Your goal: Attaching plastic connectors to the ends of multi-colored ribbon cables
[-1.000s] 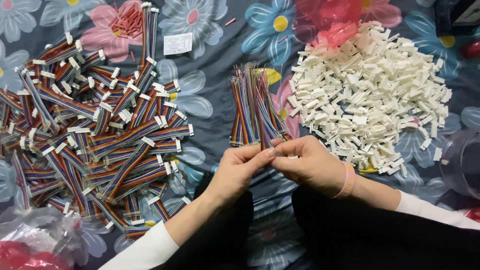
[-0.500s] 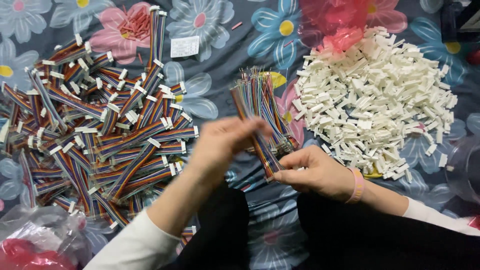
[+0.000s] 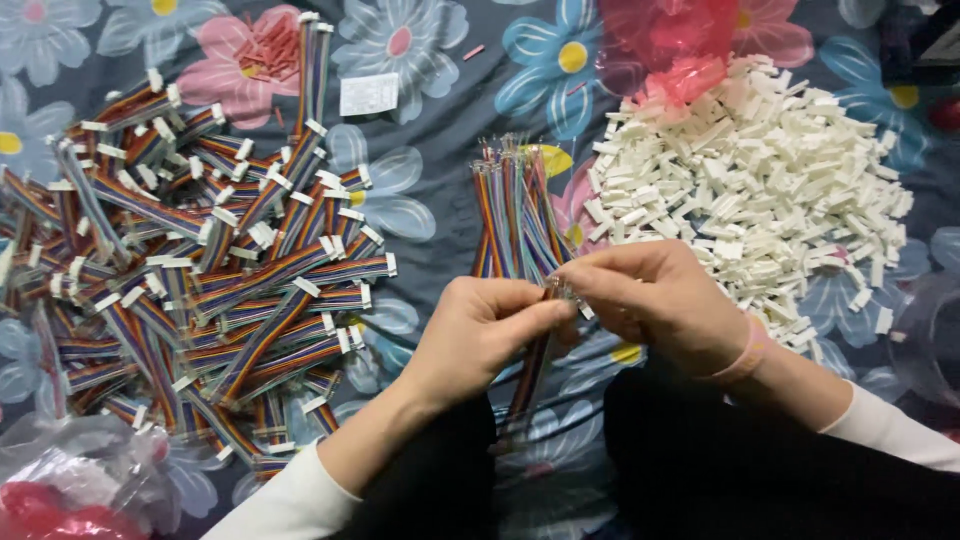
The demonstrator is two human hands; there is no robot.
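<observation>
A head-down view is given of two bare hands meeting over a dark floral cloth. The left hand (image 3: pixel 480 335) has been brought back to the right hand (image 3: pixel 655 305) since half a second ago, when it was lifted away to the left; the fingertips of both are now pinched together on the near end of one rainbow ribbon cable (image 3: pixel 535 365), whose tail hangs down between the dark-clothed knees. A small white connector housing (image 3: pixel 566 293) appears to be held at the pinch by the right hand, so a fitting step is judged to be in hand again.

Just beyond the hands, a loose bundle of bare-ended rainbow cables (image 3: pixel 510 205) lies on the cloth (image 3: pixel 440 140). Right of that bundle, a large heap of white housings (image 3: pixel 760 170) is piled. Left of the bundle, a wide pile of cables already tipped with white connectors (image 3: pixel 210 270) is spread. A pink plastic bag (image 3: pixel 680 45) is seen behind the heap.
</observation>
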